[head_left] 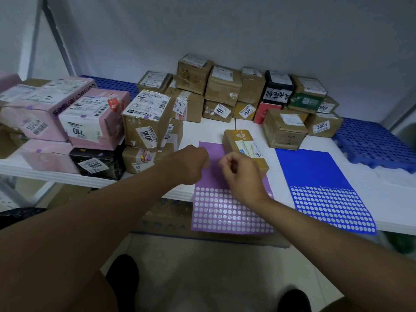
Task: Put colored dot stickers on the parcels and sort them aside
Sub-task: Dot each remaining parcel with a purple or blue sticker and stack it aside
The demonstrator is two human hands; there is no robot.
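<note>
Two hands (195, 164) (239, 176) over purple sheet (225, 212) (fingers (225, 164) curled)

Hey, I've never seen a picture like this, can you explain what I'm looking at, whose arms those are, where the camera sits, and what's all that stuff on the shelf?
There is no machine here: the arms belong to a person, and the camera is worn on their head, looking forward and down. That is why you see the left hand and right hand from behind.

On the white shelf lie two sticker sheets, a purple sheet and a blue sheet, each with many dots already peeled off. A small tan parcel sits partly on the purple sheet. More parcels are stacked behind, and pink boxes at the left.

Both hands have curled fingers over the purple sheet. Whether they pinch a sticker is too small to tell.
</note>
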